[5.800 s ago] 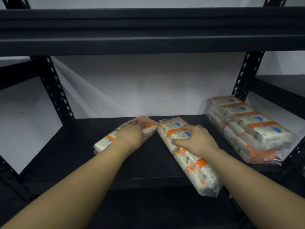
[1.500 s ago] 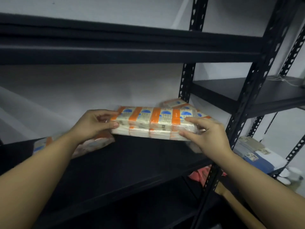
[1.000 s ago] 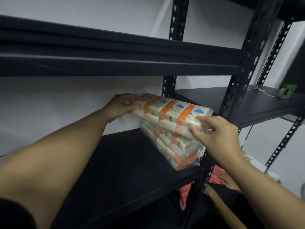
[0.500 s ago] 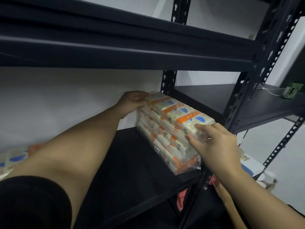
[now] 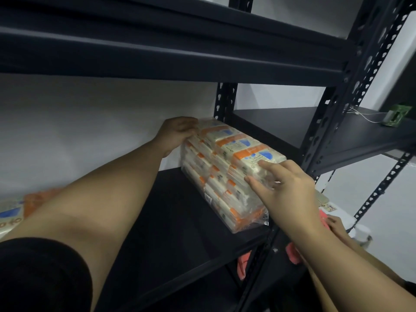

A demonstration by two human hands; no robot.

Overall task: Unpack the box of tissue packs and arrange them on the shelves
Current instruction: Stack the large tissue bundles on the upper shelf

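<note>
Small dark print on the cream wrapper of the top tissue pack (image 5: pixel 252 152), right of centre in the frame, beside the blue oval mark and under the orange band: too small and blurred to read. A small symbol and more fine print on the next pack section behind it, likewise unreadable. Tiny barcode-like dark patches on the side of the stacked packs (image 5: pixel 216 188) below, not legible. A dark mark on the pack at the far left edge (image 5: pixel 11 218), partly cut off, unreadable. A printed label on the flat item at the lower right (image 5: pixel 329 208), blurred. No brand name, number or sign legible anywhere.
</note>
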